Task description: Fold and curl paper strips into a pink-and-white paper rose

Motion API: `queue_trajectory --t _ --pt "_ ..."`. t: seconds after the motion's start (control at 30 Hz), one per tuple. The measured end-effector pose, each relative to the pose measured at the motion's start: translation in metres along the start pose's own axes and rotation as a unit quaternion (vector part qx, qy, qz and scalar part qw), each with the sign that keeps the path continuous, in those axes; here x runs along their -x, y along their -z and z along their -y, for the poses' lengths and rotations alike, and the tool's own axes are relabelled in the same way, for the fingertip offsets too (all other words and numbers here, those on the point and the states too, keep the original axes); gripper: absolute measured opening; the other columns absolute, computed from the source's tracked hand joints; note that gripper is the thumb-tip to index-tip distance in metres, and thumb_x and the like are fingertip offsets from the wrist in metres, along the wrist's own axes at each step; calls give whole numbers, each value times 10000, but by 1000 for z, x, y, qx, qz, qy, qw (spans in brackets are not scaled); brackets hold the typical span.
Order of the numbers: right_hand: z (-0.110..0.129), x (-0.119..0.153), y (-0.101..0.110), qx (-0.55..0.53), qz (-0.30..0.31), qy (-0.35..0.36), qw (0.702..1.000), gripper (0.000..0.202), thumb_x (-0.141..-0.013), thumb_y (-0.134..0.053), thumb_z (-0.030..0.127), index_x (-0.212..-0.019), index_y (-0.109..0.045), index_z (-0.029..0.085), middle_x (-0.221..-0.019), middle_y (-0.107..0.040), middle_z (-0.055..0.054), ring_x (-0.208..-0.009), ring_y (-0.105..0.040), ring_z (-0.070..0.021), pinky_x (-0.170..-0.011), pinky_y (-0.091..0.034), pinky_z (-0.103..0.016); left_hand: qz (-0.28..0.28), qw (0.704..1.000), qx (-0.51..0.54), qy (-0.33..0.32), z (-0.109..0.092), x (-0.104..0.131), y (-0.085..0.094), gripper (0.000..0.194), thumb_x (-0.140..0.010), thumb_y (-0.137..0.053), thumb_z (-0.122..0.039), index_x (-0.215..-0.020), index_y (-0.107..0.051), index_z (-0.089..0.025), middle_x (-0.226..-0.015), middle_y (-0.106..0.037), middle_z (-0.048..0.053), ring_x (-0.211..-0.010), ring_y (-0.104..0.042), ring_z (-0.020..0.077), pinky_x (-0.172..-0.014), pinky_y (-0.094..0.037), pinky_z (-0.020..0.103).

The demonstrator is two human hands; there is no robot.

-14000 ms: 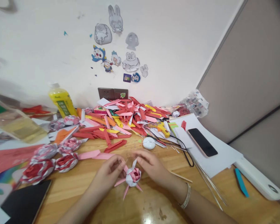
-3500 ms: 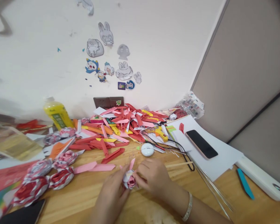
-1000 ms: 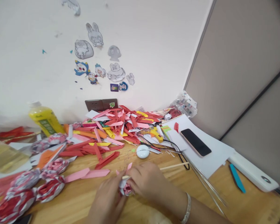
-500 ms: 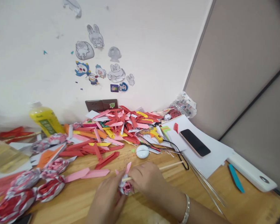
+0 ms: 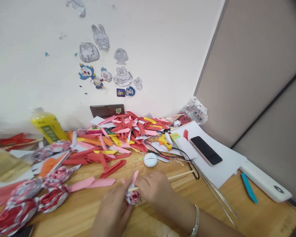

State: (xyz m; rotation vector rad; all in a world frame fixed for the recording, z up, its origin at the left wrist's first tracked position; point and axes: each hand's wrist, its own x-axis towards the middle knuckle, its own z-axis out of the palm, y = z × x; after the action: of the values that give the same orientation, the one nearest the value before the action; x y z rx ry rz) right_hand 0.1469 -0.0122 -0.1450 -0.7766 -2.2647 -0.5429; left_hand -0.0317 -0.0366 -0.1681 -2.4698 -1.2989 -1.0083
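Observation:
Low in the middle of the head view, my left hand point(image 5: 115, 205) is closed around a small folded paper flower point(image 5: 133, 197) in pink and white. My right hand point(image 5: 153, 189) grips a thin wooden stick point(image 5: 181, 175), whose short end crosses the top of the flower while its long end points right. Whether the stick's tip presses on the paper I cannot tell. A pink strip sticks up from the flower between both hands. Left of them, two pink paper strips point(image 5: 92, 184) lie on the wooden table point(image 5: 81, 219).
Finished-looking red and white paper flowers point(image 5: 53, 199) lie at left, near a yellow bottle point(image 5: 48, 126). Behind spreads a heap of folded strips point(image 5: 123, 131), with a yellow glue gun point(image 5: 165, 143) and a white earbud case point(image 5: 150, 160). A phone point(image 5: 206, 150) rests on paper at right.
Almost nothing differs. Both hands keep their hold on the flower and the stick; the view has shifted very slightly.

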Motion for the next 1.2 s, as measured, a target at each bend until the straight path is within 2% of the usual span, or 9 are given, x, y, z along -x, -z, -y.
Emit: queue_trajectory --t 0.77,1.2 --pt "0 0 0 -4 31 3 1000 158 -914 -486 121 -762 -512 151 -618 -585 -17 -538 -539 -156 -485 -289 -282 -4 1000 24 19 0 0 0 351 -871 -501 -360 -1190 -520 -218 -967 -739 72 -842 -710 224 -697 -564 300" --pt "3 -1 2 5 19 8 1000 218 -931 -412 122 -746 -522 156 -595 -569 -23 -509 -497 -163 -480 -262 -286 -17 1000 -7 -5 -1 -2 -1 344 -913 -416 -411 -1173 -498 -200 -915 -742 82 -809 -715 224 -681 -566 304"
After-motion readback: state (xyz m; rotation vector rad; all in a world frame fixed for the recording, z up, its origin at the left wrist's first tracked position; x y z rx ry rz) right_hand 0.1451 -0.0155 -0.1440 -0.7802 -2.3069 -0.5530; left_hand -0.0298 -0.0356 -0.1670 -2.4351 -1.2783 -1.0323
